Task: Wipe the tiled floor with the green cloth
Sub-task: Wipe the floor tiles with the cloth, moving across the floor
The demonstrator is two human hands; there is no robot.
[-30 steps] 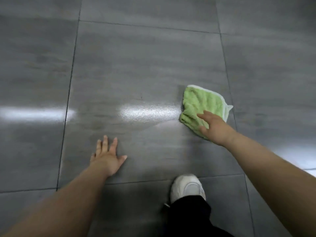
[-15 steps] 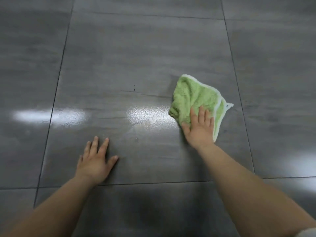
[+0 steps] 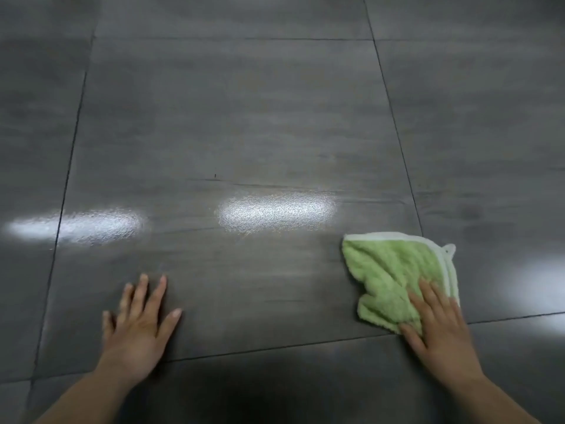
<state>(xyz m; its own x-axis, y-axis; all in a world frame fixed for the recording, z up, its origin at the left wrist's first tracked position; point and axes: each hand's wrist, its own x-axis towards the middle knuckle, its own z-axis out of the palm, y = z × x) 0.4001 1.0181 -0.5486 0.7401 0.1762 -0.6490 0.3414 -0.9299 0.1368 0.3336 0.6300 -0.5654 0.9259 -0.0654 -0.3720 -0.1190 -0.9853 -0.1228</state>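
Observation:
A green cloth (image 3: 394, 270) with a white hem lies crumpled on the dark grey tiled floor (image 3: 244, 123), near the lower right corner of a large tile. My right hand (image 3: 440, 328) presses flat on the cloth's near edge, fingers straight and spread. My left hand (image 3: 139, 328) rests flat on the same tile at the lower left, fingers spread, holding nothing. Part of the cloth is hidden under my right palm.
Dark grout lines (image 3: 275, 347) divide the floor into large tiles. Bright ceiling-light reflections (image 3: 275, 211) gleam on the glossy surface, with faint wipe streaks around the middle one. A dark shadow covers the tile nearest me.
My right hand has dragged the cloth to the right and toward me, down to the tile's corner. The left hand stays planted on the floor. The white shoe seen earlier is out of view.

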